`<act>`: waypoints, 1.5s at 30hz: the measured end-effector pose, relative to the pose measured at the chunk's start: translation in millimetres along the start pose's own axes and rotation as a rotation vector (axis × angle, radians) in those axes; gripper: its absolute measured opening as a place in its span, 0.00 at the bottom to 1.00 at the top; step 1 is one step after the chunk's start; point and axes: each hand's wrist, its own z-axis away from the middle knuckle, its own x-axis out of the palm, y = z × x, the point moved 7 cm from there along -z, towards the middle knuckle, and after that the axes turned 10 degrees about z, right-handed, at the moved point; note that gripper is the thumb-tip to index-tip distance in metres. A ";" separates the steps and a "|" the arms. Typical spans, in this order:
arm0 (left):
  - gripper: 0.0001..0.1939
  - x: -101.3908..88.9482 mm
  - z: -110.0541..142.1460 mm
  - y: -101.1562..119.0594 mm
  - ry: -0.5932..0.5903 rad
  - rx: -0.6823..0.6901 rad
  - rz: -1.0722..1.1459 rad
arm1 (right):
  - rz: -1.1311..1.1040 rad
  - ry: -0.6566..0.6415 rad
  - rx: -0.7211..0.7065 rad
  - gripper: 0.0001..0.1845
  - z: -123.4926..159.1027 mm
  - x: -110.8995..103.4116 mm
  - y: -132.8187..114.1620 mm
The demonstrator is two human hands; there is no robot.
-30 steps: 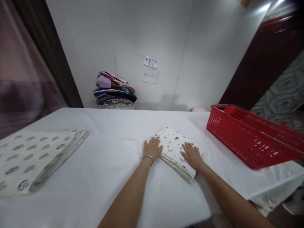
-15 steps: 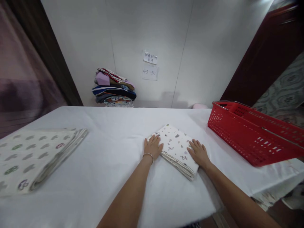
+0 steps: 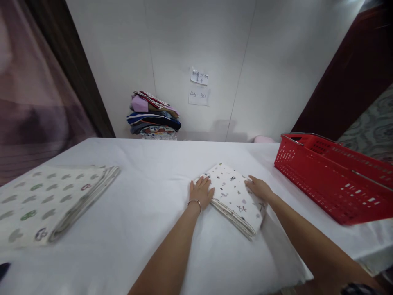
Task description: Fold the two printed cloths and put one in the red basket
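A small folded white cloth (image 3: 233,196) with tiny printed figures lies on the white-covered table (image 3: 147,229), a little right of centre. My left hand (image 3: 201,191) lies flat on its left edge, fingers stretched out, a thin bracelet on the wrist. My right hand (image 3: 259,187) rests on the cloth's far right edge with the fingers laid flat and slightly curved over the edge.
A larger folded cloth (image 3: 52,198) with round green and grey prints lies at the table's left. A red plastic basket (image 3: 334,180) stands at the right. A stack of folded fabrics (image 3: 153,116) sits against the white wall behind, under two paper notes (image 3: 199,87).
My right hand has slid from the cloth's near right part to its far right edge. My left hand has stayed on the left edge. The camera has shifted slightly.
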 end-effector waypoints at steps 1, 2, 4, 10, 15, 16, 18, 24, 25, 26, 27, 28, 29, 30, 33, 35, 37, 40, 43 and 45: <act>0.24 0.0 -0.1 -0.1 0.002 0.002 0.006 | 0.003 -0.009 -0.013 0.34 -4.4 0.3 -1.4; 0.24 0.1 -0.2 -0.5 0.006 0.002 0.011 | 0.002 -0.013 -0.029 0.35 -8.4 0.8 -2.7; 0.24 0.0 -0.6 -1.3 0.019 -0.003 0.019 | -0.017 -0.031 -0.052 0.37 -15.2 2.9 -3.6; 0.22 -9.3 -1.1 -0.9 0.129 -0.001 0.066 | -0.092 -0.113 -0.073 0.38 -32.0 3.9 -12.8; 0.20 -22.5 1.0 -10.7 0.298 -0.104 0.094 | -0.086 -0.164 -0.113 0.39 -57.9 1.4 -46.1; 0.20 -22.6 1.0 -14.1 0.305 -0.136 0.115 | -0.075 -0.161 -0.126 0.39 -64.9 2.0 -54.1; 0.21 -21.8 0.5 -20.4 0.309 -0.181 0.180 | -0.054 -0.128 -0.156 0.41 -78.9 2.8 -69.9; 0.23 -33.9 2.8 -49.1 0.458 -0.332 0.426 | -0.080 -0.053 -0.223 0.38 -108.6 4.7 -116.3; 0.22 -36.8 4.1 -54.9 0.492 -0.368 0.460 | -0.105 -0.049 -0.262 0.37 -111.3 4.7 -125.8; 0.22 -39.4 5.4 -59.9 0.522 -0.399 0.486 | -0.127 -0.046 -0.303 0.35 -113.6 4.8 -135.1; 0.21 -41.5 6.3 -63.6 0.544 -0.420 0.501 | -0.138 -0.042 -0.342 0.35 -115.6 5.2 -143.7; 0.20 -43.1 6.6 -65.8 0.556 -0.426 0.503 | -0.135 -0.040 -0.371 0.34 -117.4 6.2 -151.0; 0.20 -43.8 6.3 -66.5 0.555 -0.422 0.498 | -0.118 -0.038 -0.389 0.34 -118.9 7.6 -156.7; 0.20 -43.7 5.5 -66.3 0.543 -0.412 0.486 | -0.092 -0.036 -0.394 0.34 -120.2 9.0 -160.5; 0.18 -40.1 2.1 -63.5 0.461 -0.390 0.451 | -0.017 -0.026 -0.387 0.35 -120.4 11.0 -162.9; 0.17 -38.7 0.9 -62.3 0.418 -0.398 0.435 | 0.014 -0.023 -0.375 0.35 -116.4 9.3 -156.6; 0.16 -39.0 0.5 -61.4 0.396 -0.409 0.425 | 0.035 -0.028 -0.357 0.34 -108.8 6.8 -143.4; 0.15 -40.1 0.2 -61.0 0.381 -0.417 0.418 | 0.062 -0.007 -0.314 0.32 -90.7 2.8 -112.0; 0.15 -40.3 -0.5 -61.5 0.378 -0.409 0.412 | 0.082 0.043 -0.250 0.30 -67.0 1.1 -73.3; 0.15 -39.8 -1.1 -62.1 0.372 -0.403 0.412 | 0.082 0.069 -0.215 0.28 -49.9 2.4 -49.6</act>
